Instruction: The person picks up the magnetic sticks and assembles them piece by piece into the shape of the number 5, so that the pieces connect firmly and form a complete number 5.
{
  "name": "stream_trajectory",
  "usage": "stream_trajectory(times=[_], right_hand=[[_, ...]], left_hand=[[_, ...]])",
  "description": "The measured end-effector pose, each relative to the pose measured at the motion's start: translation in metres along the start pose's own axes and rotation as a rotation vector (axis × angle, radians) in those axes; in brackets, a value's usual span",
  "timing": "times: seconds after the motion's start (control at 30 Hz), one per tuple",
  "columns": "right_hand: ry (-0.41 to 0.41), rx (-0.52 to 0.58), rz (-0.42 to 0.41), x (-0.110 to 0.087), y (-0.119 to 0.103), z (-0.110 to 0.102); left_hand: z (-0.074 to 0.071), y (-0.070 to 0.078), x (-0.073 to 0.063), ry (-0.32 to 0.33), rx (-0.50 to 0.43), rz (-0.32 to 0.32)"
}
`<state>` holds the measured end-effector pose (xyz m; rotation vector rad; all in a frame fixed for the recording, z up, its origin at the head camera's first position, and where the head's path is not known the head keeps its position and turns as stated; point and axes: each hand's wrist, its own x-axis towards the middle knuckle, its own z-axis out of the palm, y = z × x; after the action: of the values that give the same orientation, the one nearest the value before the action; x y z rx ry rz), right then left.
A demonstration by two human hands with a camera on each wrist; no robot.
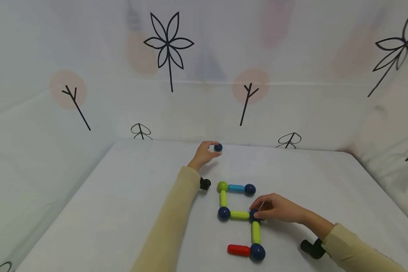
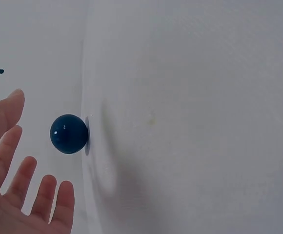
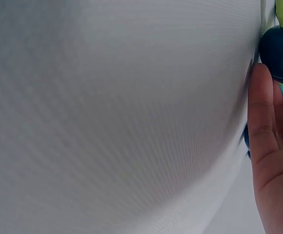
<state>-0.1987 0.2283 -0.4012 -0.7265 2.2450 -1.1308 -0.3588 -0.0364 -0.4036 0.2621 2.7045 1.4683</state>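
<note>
At the far side of the table, my left hand (image 1: 205, 153) reaches around a loose dark blue ball (image 1: 218, 147) with thumb and fingers spread. In the left wrist view the ball (image 2: 69, 134) rests on the white surface, a gap between it and the fingertips. My right hand (image 1: 280, 209) pinches another dark blue ball (image 1: 254, 215) between thumb and fingers. That ball (image 3: 280, 53) joins two lime green rods in an S-shaped chain. The chain also has a lime green ball (image 1: 222, 186), a light blue rod (image 1: 236, 188) and a red rod (image 1: 238, 250).
Other dark blue balls sit at the chain's left bend (image 1: 224, 213), top right end (image 1: 249, 189) and lower right bend (image 1: 257, 252). Black wrist devices show by the left sleeve (image 1: 205, 184) and the right sleeve (image 1: 312, 248). A patterned cloth (image 1: 204, 113) hangs behind the table.
</note>
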Motion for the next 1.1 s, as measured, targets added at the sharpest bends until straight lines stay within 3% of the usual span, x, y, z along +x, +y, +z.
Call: stream_trajectory(times=[0.27, 0.53, 0.63, 0.8, 0.93, 1.1], right_hand=[[-0.005, 0.016, -0.015, -0.001, -0.001, 0.002], [-0.006, -0.001, -0.017, 0.0, -0.001, 0.002], [-0.006, 0.0, -0.012, 0.0, 0.0, 0.001], [-0.012, -0.004, -0.017, 0.001, -0.002, 0.003], [-0.004, -0.028, -0.019, 0.0, -0.003, 0.002], [-0.001, -0.026, -0.014, 0.0, -0.004, 0.001]], left_hand=[[0.002, 0.0, 0.009, -0.1, 0.081, 0.024], [0.005, 0.0, 0.011, -0.025, 0.189, 0.016], [0.007, -0.001, 0.01, -0.077, 0.218, 0.02], [0.007, -0.003, 0.004, -0.239, 0.198, 0.058], [0.004, -0.002, -0.001, -0.251, 0.162, 0.073], [-0.005, 0.0, -0.013, -0.245, 0.13, 0.044]])
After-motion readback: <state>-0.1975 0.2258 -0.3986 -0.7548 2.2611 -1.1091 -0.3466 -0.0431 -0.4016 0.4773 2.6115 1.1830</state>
